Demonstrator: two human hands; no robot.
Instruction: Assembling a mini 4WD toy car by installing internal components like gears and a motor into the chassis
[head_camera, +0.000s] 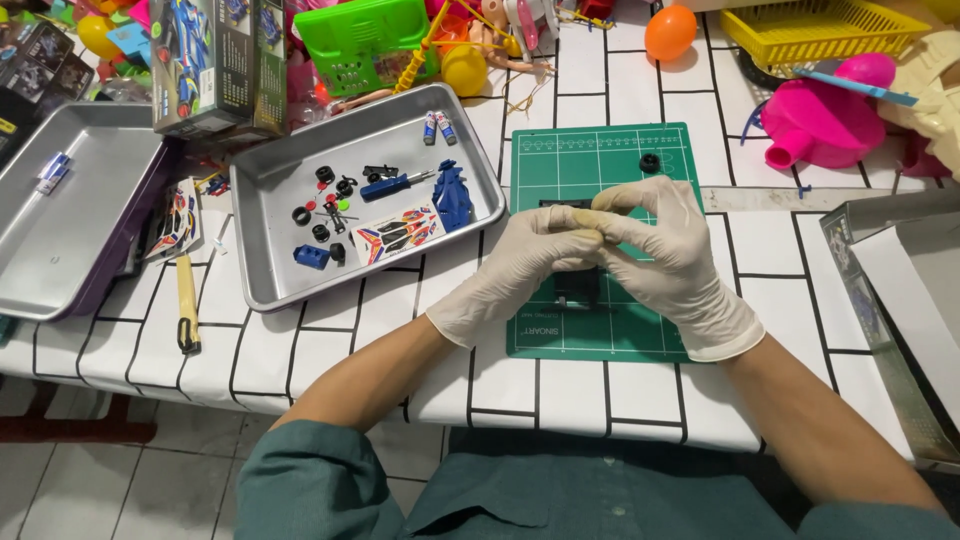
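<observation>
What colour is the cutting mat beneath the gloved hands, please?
The cutting mat is green with a pale grid, seen in the head view.

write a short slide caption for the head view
Gloved left hand and right hand meet over a green cutting mat, beside a metal tray of small parts.

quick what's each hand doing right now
Left hand in white glove: fingers pinched against the right's; what they grip is hidden.
Right hand in white glove: likewise pinched; held thing cannot be told.
</observation>
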